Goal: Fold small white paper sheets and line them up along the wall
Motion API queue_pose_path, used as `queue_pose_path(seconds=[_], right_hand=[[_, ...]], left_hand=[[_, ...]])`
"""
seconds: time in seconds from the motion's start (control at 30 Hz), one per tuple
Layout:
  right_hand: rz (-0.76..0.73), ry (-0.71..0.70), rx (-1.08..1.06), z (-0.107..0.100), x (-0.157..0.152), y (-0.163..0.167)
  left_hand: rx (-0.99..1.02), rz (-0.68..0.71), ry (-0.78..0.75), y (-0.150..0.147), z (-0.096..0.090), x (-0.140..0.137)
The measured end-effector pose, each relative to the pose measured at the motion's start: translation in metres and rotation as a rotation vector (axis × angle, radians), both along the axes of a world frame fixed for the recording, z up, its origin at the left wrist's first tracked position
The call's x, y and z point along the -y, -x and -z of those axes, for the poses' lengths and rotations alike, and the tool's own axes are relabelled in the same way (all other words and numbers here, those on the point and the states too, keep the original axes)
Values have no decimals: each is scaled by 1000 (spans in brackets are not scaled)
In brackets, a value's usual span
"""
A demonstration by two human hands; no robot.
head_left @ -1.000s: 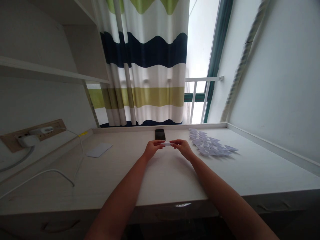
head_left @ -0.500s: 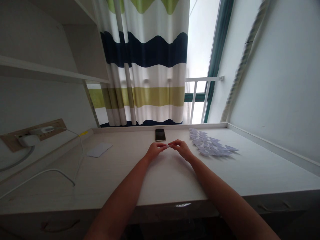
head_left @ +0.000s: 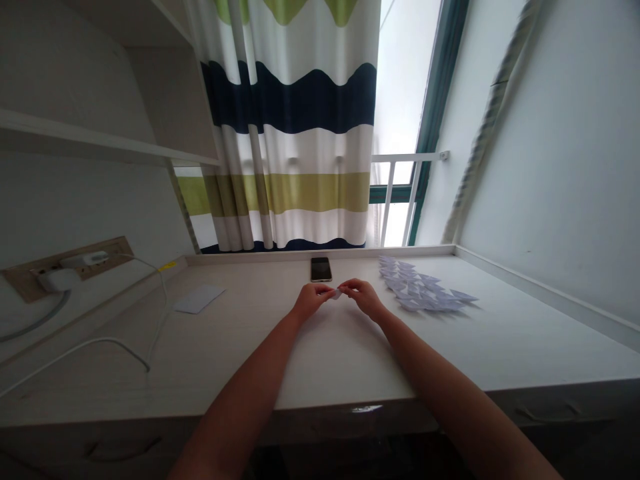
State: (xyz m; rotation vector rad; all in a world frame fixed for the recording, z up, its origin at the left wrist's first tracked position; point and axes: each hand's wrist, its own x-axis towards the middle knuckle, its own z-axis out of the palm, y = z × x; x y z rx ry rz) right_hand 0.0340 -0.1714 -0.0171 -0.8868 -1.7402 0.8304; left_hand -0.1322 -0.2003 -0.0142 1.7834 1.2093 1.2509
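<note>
Between my fingertips is a small piece of white paper (head_left: 337, 293), mostly covered by the fingers. My left hand (head_left: 311, 299) pinches it from the left. From the other side, my right hand (head_left: 363, 297) is closed with thumb and forefinger at the paper's edge. Both hands are just above the desk (head_left: 345, 360), in front of a dark phone (head_left: 321, 269) lying flat. To the right lies a group of folded white paper pieces (head_left: 423, 288) with pointed ends, arranged in overlapping rows. A few flat white paper sheets (head_left: 200, 299) lie to the left.
A white cable (head_left: 120, 341) runs over the desk's left side from a charger in the wall socket (head_left: 65, 267). Along the back stands a low raised edge (head_left: 280, 256), with a striped curtain (head_left: 310, 153) behind. A shelf (head_left: 100, 143) overhangs the left.
The small paper shows a little more between my fingertips, with its angle slightly changed. My hands stay in nearly the same place.
</note>
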Motion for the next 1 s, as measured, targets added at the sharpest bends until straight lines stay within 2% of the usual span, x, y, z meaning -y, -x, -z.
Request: queue_pose_path(seconds=[0.17, 0.37, 0.77, 1.0], right_hand=[[-43, 120, -65, 2, -2, 1], [-50, 215, -105, 0, 0, -1], [-70, 153, -87, 6, -2, 5], [44, 8, -30, 6, -1, 5]], left_hand=[[89, 82, 85, 0, 1, -1], [102, 67, 85, 1, 0, -2], [-4, 42, 1, 1, 4, -3], [-64, -48, -64, 3, 7, -7]])
